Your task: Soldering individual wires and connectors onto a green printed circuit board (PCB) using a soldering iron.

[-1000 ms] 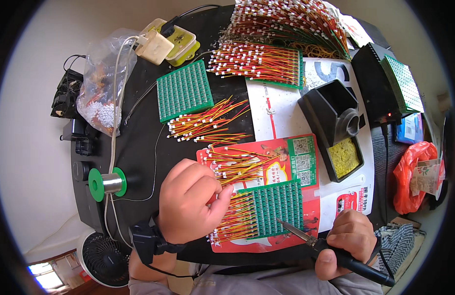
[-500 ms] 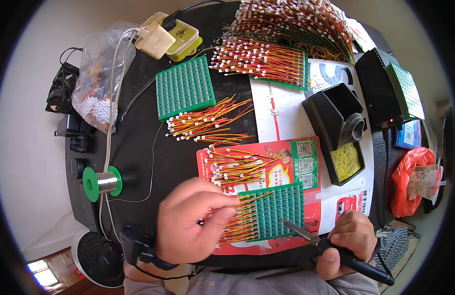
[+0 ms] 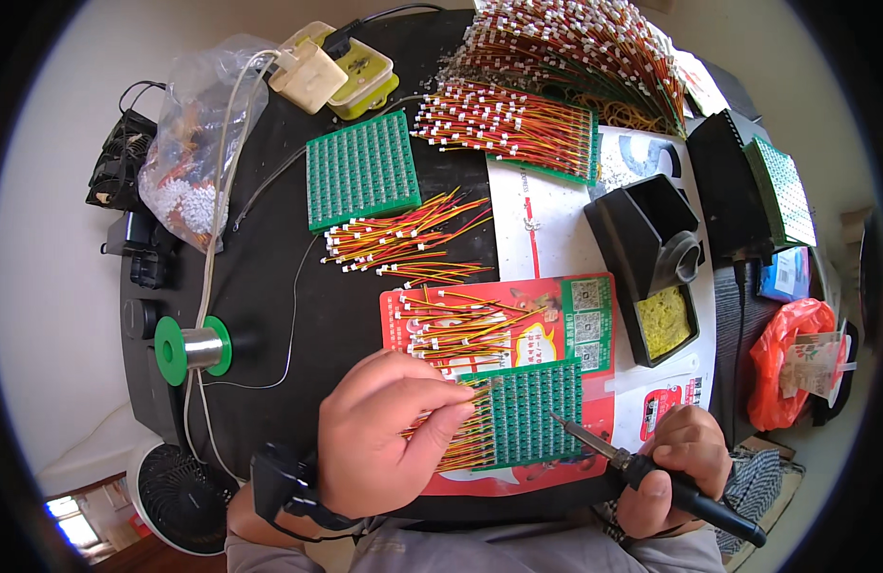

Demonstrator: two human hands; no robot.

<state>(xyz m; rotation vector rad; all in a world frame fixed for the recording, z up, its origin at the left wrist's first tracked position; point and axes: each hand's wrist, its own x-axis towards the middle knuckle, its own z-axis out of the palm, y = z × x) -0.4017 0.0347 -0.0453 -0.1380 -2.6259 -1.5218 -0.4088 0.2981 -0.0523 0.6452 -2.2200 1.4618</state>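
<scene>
Green circuit board near counter's front edge. Left hand pinches wires at board's left edge. Right hand right of board, fist closed around soldering iron; bare counter left of board.

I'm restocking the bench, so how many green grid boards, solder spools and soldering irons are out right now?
Green grid boards: 4, one bare, one under the left hand at, one wired at the top, one at the right edge
Solder spools: 1
Soldering irons: 1, in the right hand
Total: 6
</scene>
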